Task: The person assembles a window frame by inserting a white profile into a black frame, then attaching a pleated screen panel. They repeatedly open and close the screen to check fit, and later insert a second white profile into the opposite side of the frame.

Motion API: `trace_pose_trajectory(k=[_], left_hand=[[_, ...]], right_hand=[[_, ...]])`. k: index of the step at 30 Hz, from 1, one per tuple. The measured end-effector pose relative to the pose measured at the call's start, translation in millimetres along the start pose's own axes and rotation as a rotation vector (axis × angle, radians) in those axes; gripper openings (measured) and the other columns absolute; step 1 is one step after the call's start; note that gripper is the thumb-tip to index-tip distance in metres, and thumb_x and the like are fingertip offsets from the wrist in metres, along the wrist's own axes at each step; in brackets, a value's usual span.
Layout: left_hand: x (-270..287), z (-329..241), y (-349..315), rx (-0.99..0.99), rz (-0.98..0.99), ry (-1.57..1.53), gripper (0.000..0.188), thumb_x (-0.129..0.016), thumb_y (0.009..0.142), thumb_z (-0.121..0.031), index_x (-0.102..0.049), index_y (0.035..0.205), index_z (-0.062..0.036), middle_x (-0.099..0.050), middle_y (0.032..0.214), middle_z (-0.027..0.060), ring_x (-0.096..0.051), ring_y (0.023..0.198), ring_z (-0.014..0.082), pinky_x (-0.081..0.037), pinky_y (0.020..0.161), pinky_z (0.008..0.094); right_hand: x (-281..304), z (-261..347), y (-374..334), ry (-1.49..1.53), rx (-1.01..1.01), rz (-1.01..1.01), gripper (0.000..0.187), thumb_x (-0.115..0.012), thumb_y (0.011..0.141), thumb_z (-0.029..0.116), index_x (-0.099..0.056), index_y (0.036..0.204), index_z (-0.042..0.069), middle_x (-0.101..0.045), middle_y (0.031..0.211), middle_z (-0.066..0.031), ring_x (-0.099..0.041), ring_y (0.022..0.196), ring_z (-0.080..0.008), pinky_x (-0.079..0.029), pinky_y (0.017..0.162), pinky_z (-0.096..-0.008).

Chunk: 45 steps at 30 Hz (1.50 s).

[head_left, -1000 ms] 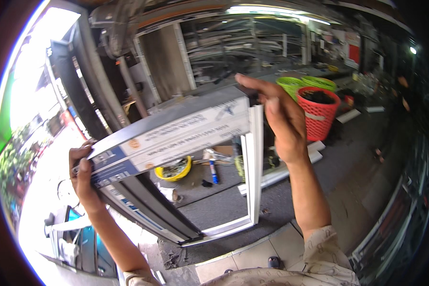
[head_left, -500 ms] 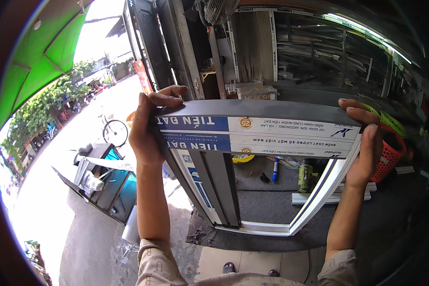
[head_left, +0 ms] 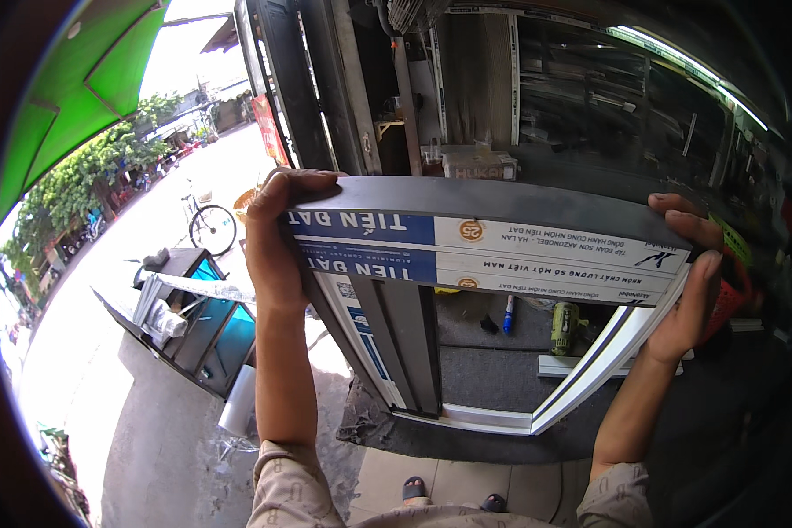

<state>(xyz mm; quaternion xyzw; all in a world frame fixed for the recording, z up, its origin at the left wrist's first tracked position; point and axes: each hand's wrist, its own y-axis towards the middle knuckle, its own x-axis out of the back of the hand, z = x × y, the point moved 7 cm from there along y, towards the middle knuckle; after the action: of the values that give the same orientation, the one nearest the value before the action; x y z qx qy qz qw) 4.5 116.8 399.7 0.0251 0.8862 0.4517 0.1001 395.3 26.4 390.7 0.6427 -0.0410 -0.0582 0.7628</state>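
A grey metal window frame (head_left: pixel 502 195) stands upright before me, with blue and white protective film along its top bar. My left hand (head_left: pixel 275 242) is closed round the top left corner, its fingers curled over the upper edge. At the opposite corner my right hand (head_left: pixel 688 295) grips the end of the top bar, thumb toward me. A dark sash profile (head_left: pixel 402 343) runs down inside the left half. The right upright (head_left: pixel 590 370) and the bottom bar (head_left: pixel 484 420) look white. Through the opening a dark mat or board shows.
Beyond the frame lie a blue marker (head_left: pixel 508 315), a green power tool (head_left: pixel 564 328) and white profile strips (head_left: pixel 563 364). A red basket (head_left: pixel 732 295) is partly hidden behind my right hand. To the left stand a dark cabinet (head_left: pixel 198 317) and a bicycle (head_left: pixel 211 229).
The frame's top right end and my right hand have shifted slightly right and down in view, so the top bar slants a little more. Both hands keep their hold.
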Motion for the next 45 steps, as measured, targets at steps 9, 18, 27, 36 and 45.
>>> trace_pose_trajectory(k=[9,18,27,36,45], left_hand=[[30.5,2.4,4.2,-0.051,-0.087,-0.102,0.04,-0.048,0.112,-0.033,-0.068,0.126,-0.0005,-0.074,0.118,0.0122,-0.072,0.108,0.0227,-0.057,0.098,0.0388],[15.6,9.1,7.5,-0.228,0.094,0.094,0.053,-0.044,0.114,-0.048,-0.063,0.136,-0.0037,-0.073,0.119,0.0119,-0.072,0.105,0.0187,-0.062,0.084,0.0317],[33.6,10.4,-1.4,-0.228,0.053,0.11,0.063,-0.038,0.112,-0.052,-0.056,0.146,-0.0024,-0.068,0.135,0.0153,-0.069,0.118,0.0264,-0.059,0.1,0.0443],[23.9,-1.0,-11.3,-0.177,-0.102,0.173,0.056,-0.041,0.111,-0.049,-0.062,0.137,-0.0037,-0.07,0.127,0.0137,-0.07,0.113,0.0256,-0.059,0.097,0.0432],[21.2,10.4,-1.4,-0.119,-0.139,0.15,0.05,-0.045,0.11,-0.046,-0.068,0.128,-0.005,-0.073,0.119,0.0121,-0.071,0.108,0.0248,-0.06,0.093,0.042]], right_hand=[[16.0,-22.0,-8.3,0.235,0.035,0.027,0.043,-0.042,0.11,0.019,-0.061,0.137,-0.009,-0.068,0.133,-0.0255,-0.067,0.126,-0.0299,-0.052,0.109,-0.0395],[-1.8,-49.7,-0.1,-0.015,0.64,-0.184,0.03,-0.055,0.105,0.021,-0.071,0.112,-0.003,-0.076,0.101,-0.0179,-0.075,0.1,-0.0275,-0.06,0.091,-0.0394],[-18.4,-77.0,-27.1,-0.096,0.661,-0.538,0.033,-0.056,0.104,0.024,-0.072,0.112,-0.003,-0.076,0.104,-0.0201,-0.076,0.101,-0.0321,-0.061,0.09,-0.0424],[-1.7,-74.6,-31.3,0.424,0.492,-0.304,0.039,-0.054,0.106,0.032,-0.071,0.118,-0.001,-0.074,0.109,-0.02,-0.074,0.105,-0.0315,-0.059,0.092,-0.0429],[1.0,-70.6,-22.5,0.608,0.285,-0.164,0.046,-0.051,0.108,0.039,-0.071,0.123,0.001,-0.071,0.115,-0.0199,-0.072,0.109,-0.0309,-0.057,0.095,-0.0433]])
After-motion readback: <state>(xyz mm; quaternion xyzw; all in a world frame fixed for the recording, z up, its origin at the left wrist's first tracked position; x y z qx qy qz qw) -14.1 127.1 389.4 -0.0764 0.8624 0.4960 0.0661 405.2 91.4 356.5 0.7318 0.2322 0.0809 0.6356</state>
